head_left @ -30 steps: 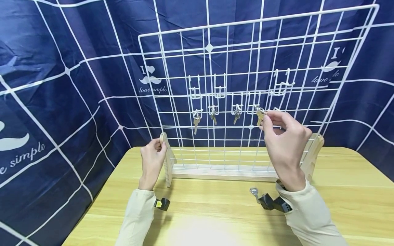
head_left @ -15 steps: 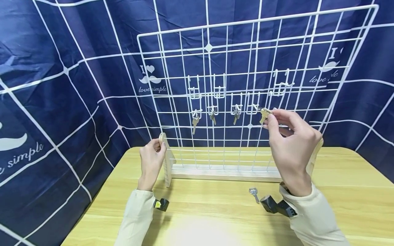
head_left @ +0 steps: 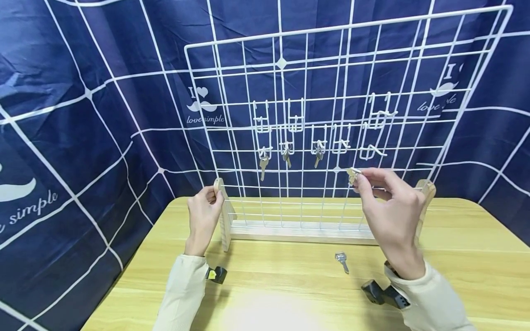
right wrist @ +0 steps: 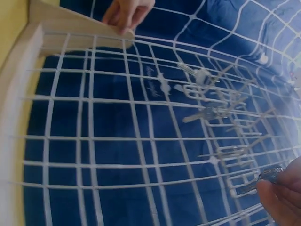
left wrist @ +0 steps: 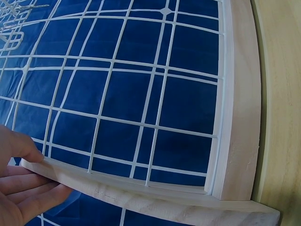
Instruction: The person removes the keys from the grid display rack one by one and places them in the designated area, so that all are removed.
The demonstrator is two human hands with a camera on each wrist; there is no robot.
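Observation:
A white wire grid (head_left: 349,27) stands upright on a wooden stand (head_left: 306,234). My left hand (head_left: 204,216) pinches the top of the stand's left side piece (left wrist: 141,202). In front of the grid, apart from the hooks, my right hand (head_left: 391,207) pinches small brass-coloured keys (head_left: 353,175) between thumb and fingertips; how many is hard to tell. In the right wrist view the keys (right wrist: 270,174) show at the right edge, partly hidden by the fingers. A silver key (head_left: 262,166), a second key (head_left: 287,156) and a third key (head_left: 318,154) hang on hooks to the left.
On the table (head_left: 269,280) lies a loose silver key (head_left: 341,262) below the grid. White hooks bearing no keys, such as the lower right hook (head_left: 372,151) and the one beside it (head_left: 341,146), hang on the wires. A dark blue curtain (head_left: 124,105) surrounds the table.
My right hand has drawn the brass-coloured keys off the hook, first toward the right, then downward. My left hand keeps its place on the stand.

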